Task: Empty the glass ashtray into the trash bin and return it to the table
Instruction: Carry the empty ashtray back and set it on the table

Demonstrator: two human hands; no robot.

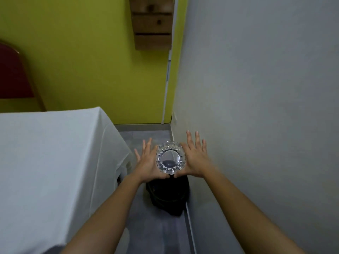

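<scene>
We look down and forward from head height (one wide view), close over the bench (45,153) corner and floor (156,235).

Function or dining room, I judge. White-clothed table (45,162); red padded banquet chair (12,74) behind it; wooden drawer unit (152,22) beyond, against the green wall (82,52).

No readable text, label, brand, number or sign appears on anything here.

The light is soft and a bit dim, with no hard shadows. The whole picture looks a little blurry. Walls bend near the edges. The glass ashtray (170,158) shines with small bright spots on its rim.
</scene>
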